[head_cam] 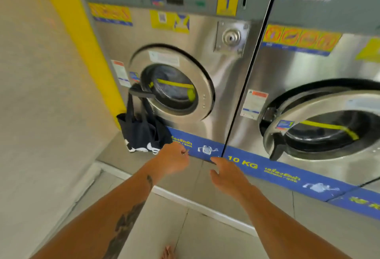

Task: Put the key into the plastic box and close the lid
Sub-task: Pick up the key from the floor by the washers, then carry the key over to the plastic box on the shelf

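Here we see both bare forearms stretched forward and down toward the foot of 2 steel washing machines. Our left hand [171,159] is out ahead with its back turned up, the forearm bearing dark tattoos. Its grip is curled closed, and a small metal piece, most likely the key [185,152], sticks out between thumb and forefinger; it is too small and blurred for us to be sure of its shape. Our right hand [227,174] reaches beside it, slightly lower in the picture, palm down, wrist straight. Its grip is loose and open, the fingers spread a little and holding nothing, the fingertips near the blue strip [267,168] that runs along the base of the machines and reads "10 KG".

Just left of our left hand a dark tote bag [141,129] hangs by its straps from the handle of the left washer door [174,86]. The right washer door [320,119] stands ajar. We cannot make out the plastic box anywhere. A bare foot [167,252] shows on the tiled floor [205,236] below.
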`<state>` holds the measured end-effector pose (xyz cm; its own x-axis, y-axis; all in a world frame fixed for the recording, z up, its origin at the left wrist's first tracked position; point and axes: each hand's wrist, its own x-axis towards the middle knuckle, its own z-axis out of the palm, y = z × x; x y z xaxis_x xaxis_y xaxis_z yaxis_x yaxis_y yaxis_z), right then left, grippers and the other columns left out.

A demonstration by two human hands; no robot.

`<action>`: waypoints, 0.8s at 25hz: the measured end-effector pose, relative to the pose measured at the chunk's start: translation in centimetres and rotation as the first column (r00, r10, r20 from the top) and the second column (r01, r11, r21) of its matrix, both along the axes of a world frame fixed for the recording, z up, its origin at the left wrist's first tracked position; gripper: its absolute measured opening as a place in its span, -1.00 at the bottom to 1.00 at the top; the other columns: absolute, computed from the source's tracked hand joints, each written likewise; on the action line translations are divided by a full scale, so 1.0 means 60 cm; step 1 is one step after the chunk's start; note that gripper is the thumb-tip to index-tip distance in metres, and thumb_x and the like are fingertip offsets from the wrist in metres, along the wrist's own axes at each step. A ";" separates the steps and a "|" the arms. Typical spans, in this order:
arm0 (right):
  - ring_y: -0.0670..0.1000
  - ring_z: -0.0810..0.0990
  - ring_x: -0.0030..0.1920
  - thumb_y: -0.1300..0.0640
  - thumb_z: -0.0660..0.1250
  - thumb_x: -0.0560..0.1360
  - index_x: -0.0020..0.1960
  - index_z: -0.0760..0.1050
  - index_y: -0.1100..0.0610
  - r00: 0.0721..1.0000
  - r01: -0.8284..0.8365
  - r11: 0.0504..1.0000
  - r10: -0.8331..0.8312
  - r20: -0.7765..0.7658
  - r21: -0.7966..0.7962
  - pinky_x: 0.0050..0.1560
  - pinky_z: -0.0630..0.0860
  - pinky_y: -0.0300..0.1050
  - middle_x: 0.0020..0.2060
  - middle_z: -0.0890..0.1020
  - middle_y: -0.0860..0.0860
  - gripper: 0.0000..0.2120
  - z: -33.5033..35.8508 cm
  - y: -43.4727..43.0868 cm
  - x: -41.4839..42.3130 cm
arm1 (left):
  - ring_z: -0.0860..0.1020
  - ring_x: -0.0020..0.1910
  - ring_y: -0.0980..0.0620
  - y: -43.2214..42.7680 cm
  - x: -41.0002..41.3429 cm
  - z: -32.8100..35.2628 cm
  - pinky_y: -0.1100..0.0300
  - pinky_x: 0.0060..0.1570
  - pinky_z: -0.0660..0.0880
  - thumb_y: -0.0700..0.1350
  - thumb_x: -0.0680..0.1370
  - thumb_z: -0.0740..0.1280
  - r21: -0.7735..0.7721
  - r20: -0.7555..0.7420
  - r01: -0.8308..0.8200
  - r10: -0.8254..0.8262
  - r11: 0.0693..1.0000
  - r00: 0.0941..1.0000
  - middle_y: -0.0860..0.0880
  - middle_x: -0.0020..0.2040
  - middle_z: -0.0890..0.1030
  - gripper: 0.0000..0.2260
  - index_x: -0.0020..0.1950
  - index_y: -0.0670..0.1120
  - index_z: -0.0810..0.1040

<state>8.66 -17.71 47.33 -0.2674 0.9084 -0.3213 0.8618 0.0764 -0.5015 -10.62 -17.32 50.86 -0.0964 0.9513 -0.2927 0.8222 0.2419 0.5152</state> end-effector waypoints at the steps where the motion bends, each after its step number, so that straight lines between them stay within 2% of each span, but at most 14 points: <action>1: 0.12 0.42 0.37 0.07 0.17 0.58 0.47 0.32 0.07 1.000 -0.021 0.999 0.022 -0.004 0.035 0.30 0.39 0.01 0.43 0.42 0.06 -0.54 0.029 -0.021 0.003 | 0.36 -0.33 -0.11 -0.035 0.003 0.035 0.12 -0.26 0.34 -0.09 0.54 0.24 0.027 -0.017 -0.014 0.014 1.000 1.000 -0.13 -0.33 0.44 -0.74 -0.35 -0.09 0.43; 5: 0.12 0.37 0.42 0.10 0.17 0.55 0.40 0.42 0.08 0.990 -0.135 0.983 0.138 -0.015 0.125 0.36 0.34 0.07 0.41 0.45 0.05 -0.58 0.127 -0.121 -0.007 | 0.39 -0.28 -0.15 -0.203 -0.013 0.146 0.00 -0.20 0.43 -0.09 0.51 0.22 0.051 -0.103 -0.033 0.038 0.998 0.994 -0.18 -0.28 0.50 -0.74 -0.35 -0.15 0.46; 7: 0.09 0.36 0.43 0.08 0.18 0.57 0.45 0.37 0.08 0.968 -0.247 0.959 0.249 0.002 0.137 0.39 0.29 0.01 0.44 0.43 0.03 -0.55 0.164 -0.181 -0.038 | 0.50 -0.20 -0.18 -0.294 -0.035 0.188 0.01 -0.14 0.46 -0.10 0.52 0.20 0.040 -0.143 -0.068 0.073 0.997 0.987 -0.20 -0.19 0.57 -0.75 -0.21 -0.22 0.58; 10: 0.07 0.36 0.43 0.06 0.19 0.57 0.48 0.33 0.05 0.913 -0.403 0.902 0.408 -0.003 0.153 0.37 0.29 -0.05 0.46 0.40 0.02 -0.52 0.198 -0.264 -0.112 | 0.60 0.04 -0.11 -0.431 -0.084 0.239 0.06 0.04 0.55 -0.11 0.54 0.19 0.057 -0.091 -0.234 0.238 0.971 0.967 -0.11 0.02 0.64 -0.73 0.05 -0.16 0.64; 12: 0.08 0.36 0.43 0.04 0.18 0.57 0.47 0.34 0.05 0.851 -0.516 0.836 0.524 0.004 0.188 0.37 0.30 -0.05 0.45 0.41 0.05 -0.53 0.217 -0.327 -0.178 | 0.59 0.03 -0.04 -0.538 -0.122 0.269 0.16 0.03 0.52 -0.15 0.55 0.19 0.073 -0.036 -0.349 0.352 0.934 0.935 -0.08 0.08 0.63 -0.73 0.10 -0.15 0.64; 14: 0.08 0.34 0.44 0.01 0.15 0.58 0.47 0.33 0.03 0.781 -0.613 0.760 0.624 0.020 0.216 0.39 0.26 -0.07 0.46 0.40 0.04 -0.54 0.239 -0.398 -0.243 | 0.62 -0.09 -0.01 -0.646 -0.164 0.286 0.22 -0.07 0.55 -0.22 0.54 0.20 0.081 0.066 -0.496 0.492 0.865 0.868 -0.08 0.00 0.66 -0.75 0.07 -0.15 0.66; 17: 0.03 0.30 0.46 0.01 0.14 0.58 0.47 0.31 0.00 0.646 -0.736 0.633 0.763 -0.031 0.238 0.42 0.21 -0.10 0.48 0.36 -0.01 -0.54 0.271 -0.533 -0.343 | 0.71 -0.19 -0.03 -0.835 -0.220 0.297 0.12 -0.07 0.66 -0.26 0.53 0.19 0.077 0.281 -0.720 0.678 0.690 0.679 -0.13 -0.18 0.71 -0.77 -0.03 -0.14 0.65; 20: 0.02 0.30 0.46 0.00 0.17 0.56 0.47 0.33 0.00 0.513 -0.819 0.514 0.855 -0.075 0.256 0.46 0.21 -0.05 0.47 0.37 -0.03 -0.53 0.292 -0.702 -0.439 | 0.70 -0.21 -0.04 -1.048 -0.263 0.295 0.11 -0.14 0.67 -0.20 0.57 0.23 0.164 0.394 -0.854 0.760 0.494 0.516 -0.15 -0.17 0.70 -0.82 -0.02 -0.11 0.63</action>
<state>-17.71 -59.85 64.82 -0.9638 0.2604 -0.0573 0.2505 0.8110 -0.5287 -26.38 -80.18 68.57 -0.8415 0.5202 -0.1462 0.1821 0.5279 0.8296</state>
